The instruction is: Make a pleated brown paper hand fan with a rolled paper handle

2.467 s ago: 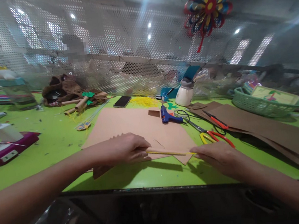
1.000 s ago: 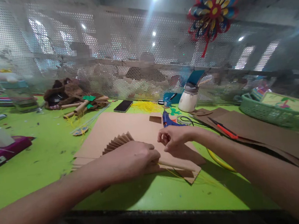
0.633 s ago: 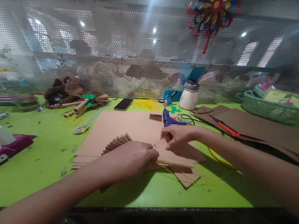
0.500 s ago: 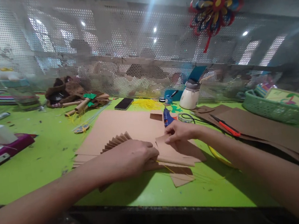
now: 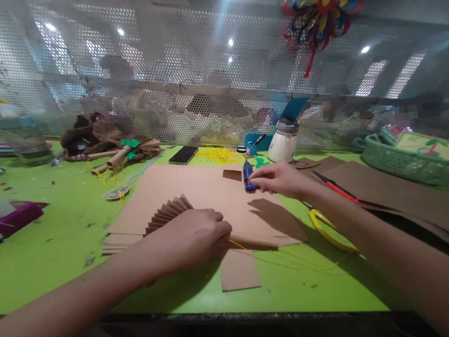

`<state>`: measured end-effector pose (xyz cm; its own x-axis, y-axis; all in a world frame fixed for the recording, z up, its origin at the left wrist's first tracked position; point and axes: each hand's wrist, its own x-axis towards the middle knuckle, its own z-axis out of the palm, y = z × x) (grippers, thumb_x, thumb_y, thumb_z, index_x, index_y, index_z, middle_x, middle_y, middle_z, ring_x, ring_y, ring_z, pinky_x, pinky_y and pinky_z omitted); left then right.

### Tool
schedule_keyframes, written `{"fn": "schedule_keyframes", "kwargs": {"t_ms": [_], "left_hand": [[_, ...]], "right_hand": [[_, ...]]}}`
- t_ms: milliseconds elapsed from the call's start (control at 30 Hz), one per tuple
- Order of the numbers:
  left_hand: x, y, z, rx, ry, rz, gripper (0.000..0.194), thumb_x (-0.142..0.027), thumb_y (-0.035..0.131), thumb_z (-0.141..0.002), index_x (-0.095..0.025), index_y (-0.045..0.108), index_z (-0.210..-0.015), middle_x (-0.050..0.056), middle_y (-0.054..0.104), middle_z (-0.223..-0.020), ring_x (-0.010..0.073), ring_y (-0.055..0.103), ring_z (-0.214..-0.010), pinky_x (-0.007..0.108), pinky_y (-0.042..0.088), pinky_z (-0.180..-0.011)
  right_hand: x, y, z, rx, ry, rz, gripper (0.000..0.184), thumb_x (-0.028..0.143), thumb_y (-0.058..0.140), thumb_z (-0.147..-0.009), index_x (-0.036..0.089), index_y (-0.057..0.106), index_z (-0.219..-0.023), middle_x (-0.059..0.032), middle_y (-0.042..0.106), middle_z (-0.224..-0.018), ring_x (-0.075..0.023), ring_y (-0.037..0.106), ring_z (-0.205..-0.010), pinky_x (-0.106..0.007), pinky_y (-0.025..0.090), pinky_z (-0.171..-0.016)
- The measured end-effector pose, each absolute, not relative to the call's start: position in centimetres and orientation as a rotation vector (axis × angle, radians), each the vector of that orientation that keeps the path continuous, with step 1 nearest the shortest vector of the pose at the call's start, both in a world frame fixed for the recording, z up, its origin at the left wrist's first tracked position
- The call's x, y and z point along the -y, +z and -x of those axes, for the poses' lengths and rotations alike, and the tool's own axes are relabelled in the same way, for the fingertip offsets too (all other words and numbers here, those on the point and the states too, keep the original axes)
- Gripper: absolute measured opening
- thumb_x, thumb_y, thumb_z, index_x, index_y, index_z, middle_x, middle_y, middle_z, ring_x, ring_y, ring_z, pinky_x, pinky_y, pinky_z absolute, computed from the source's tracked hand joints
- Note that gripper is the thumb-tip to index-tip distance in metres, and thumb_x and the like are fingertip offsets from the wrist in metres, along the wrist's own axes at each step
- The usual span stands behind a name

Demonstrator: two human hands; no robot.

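My left hand (image 5: 201, 233) is closed, with its fingertips hidden, at the narrow end of a pleated brown paper fan (image 5: 168, 212). Past those fingers a thin rolled paper stick (image 5: 255, 242) and yellow strings (image 5: 276, 262) run to the right. Below them a small brown paper rectangle (image 5: 239, 270) lies partly over the green table. My right hand (image 5: 278, 180) reaches to a blue glue gun (image 5: 248, 174), its thumb and fingers closed on the gun's side. Beneath both hands is a large brown paper sheet (image 5: 193, 180).
Yellow-handled scissors (image 5: 329, 232) lie under my right forearm. A red cutter (image 5: 338, 188) rests on brown sheets (image 5: 397, 186) at right, before a green basket (image 5: 418, 162). Behind stand a phone (image 5: 183, 155) and a white jar (image 5: 283, 143). A purple power strip (image 5: 8, 225) is left.
My right hand has left a small piece of brown paper and moved up to the glue gun. The small rectangle below my left hand now lies further left and straighter.
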<state>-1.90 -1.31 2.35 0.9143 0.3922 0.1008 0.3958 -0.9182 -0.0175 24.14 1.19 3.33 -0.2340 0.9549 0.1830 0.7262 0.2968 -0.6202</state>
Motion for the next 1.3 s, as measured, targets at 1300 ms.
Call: {"fn": "schedule_keyframes", "kwargs": {"t_ms": [1300], "left_hand": [[3.4, 0.8, 3.2, 0.851, -0.209, 2.935, 0.021, -0.022, 0.044, -0.094, -0.017, 0.061, -0.082, 0.004, 0.052, -0.077, 0.0165, 0.046, -0.066, 0.030, 0.032, -0.058]], "right_hand": [[10.1, 2.0, -19.8, 2.667, 0.294, 0.957, 0.012, 0.026, 0.059, -0.090, 0.018, 0.063, -0.098, -0.0089, 0.062, -0.098, -0.0236, 0.051, -0.093, -0.040, 0.043, -0.079]]}}
